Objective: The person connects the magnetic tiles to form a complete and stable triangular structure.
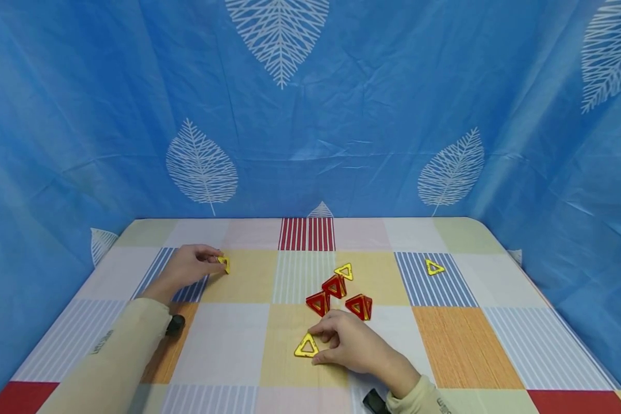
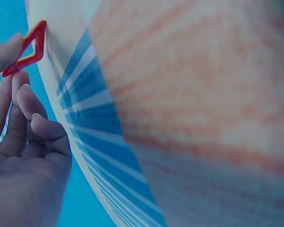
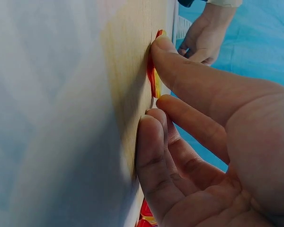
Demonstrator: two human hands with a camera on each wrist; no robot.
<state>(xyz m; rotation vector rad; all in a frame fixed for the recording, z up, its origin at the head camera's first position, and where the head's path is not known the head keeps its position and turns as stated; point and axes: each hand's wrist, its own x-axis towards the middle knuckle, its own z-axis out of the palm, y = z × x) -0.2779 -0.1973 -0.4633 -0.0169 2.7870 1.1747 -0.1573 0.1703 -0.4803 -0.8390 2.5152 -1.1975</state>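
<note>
My left hand (image 1: 188,264), at the table's left, pinches a triangular tile (image 1: 227,264) between thumb and fingertips; it stands on edge, yellow in the head view. The left wrist view shows its red side (image 2: 39,43), with the other fingers curled below. Near the front middle, my right hand (image 1: 349,342) pinches a second triangular tile (image 1: 305,353) at its edge, thumb and index finger on its sides. That tile lies low over the cloth, yellow face up, and its edge shows red and yellow in the right wrist view.
Just beyond the right hand sit three red triangular pieces with raised sides, one to the left (image 1: 325,296), one behind (image 1: 336,277) and one to the right (image 1: 360,297). A yellow triangle (image 1: 351,272) adjoins the rear one. Another yellow triangle (image 1: 428,267) lies far right on the patchwork cloth.
</note>
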